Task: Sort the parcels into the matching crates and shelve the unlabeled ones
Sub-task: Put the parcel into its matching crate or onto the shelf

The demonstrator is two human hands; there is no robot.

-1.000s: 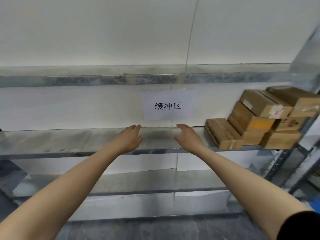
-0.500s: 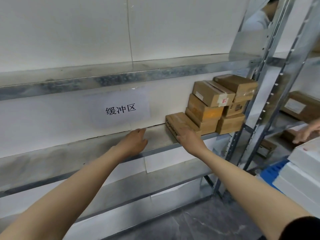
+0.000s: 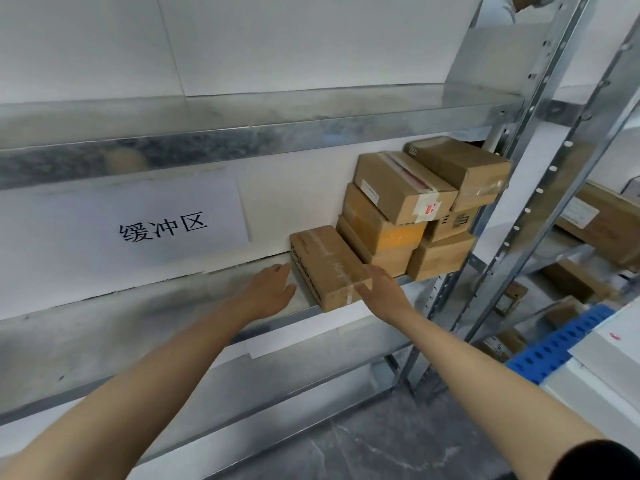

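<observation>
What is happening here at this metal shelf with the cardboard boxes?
A person has both bare hands at a flat cardboard box on the metal shelf. The left hand is open over the shelf beside the box's left side. The right hand, also open, seems to touch its front right corner. Neither hand grips it. More boxes are stacked directly to its right.

In front of me galvanised steel shelving (image 3: 242, 140) stands against a white panelled wall (image 3: 277, 43), which has a paper sign (image 3: 162, 226) with black characters taped to it. Perforated uprights (image 3: 530, 216) rise on my right. Beneath lies a dark grey marbled floor (image 3: 381, 441). The light is soft and even.
</observation>
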